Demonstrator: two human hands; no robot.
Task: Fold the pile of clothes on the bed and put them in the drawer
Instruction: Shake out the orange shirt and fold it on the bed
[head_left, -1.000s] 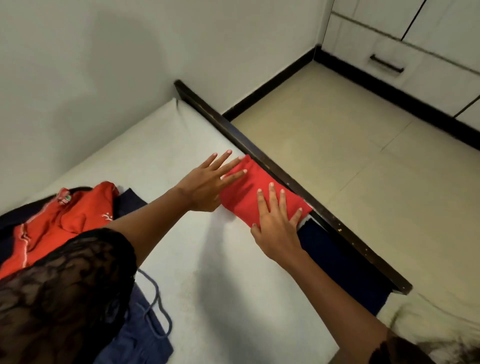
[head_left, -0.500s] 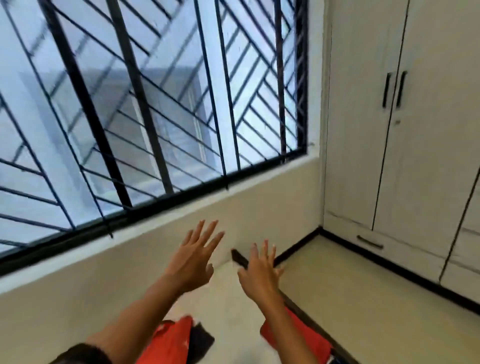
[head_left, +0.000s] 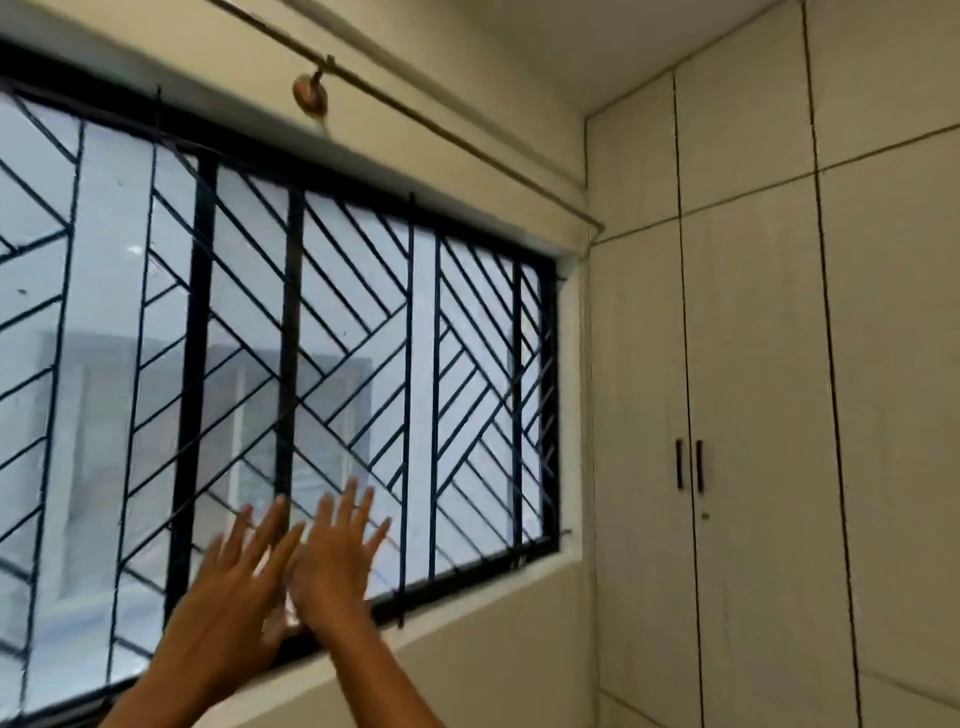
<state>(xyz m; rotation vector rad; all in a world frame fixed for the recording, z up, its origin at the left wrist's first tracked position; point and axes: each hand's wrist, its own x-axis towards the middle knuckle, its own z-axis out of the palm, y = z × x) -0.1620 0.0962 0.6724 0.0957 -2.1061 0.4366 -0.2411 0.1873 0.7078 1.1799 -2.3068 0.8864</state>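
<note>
My left hand (head_left: 236, 587) and my right hand (head_left: 335, 561) are raised side by side in front of the window, backs toward me, fingers straight and spread. Both hold nothing. Their inner edges nearly touch. The bed, the clothes and the drawer are out of view below the frame.
A wide window with a black diagonal grille (head_left: 291, 364) fills the left and middle. A curtain rod (head_left: 415, 111) runs above it. Tall white wardrobe doors with two black handles (head_left: 688, 465) cover the right wall.
The view has swung up from the bed to the window and wardrobe. Both hands left the folded red garment and rose in front of the grille, drawing closer together.
</note>
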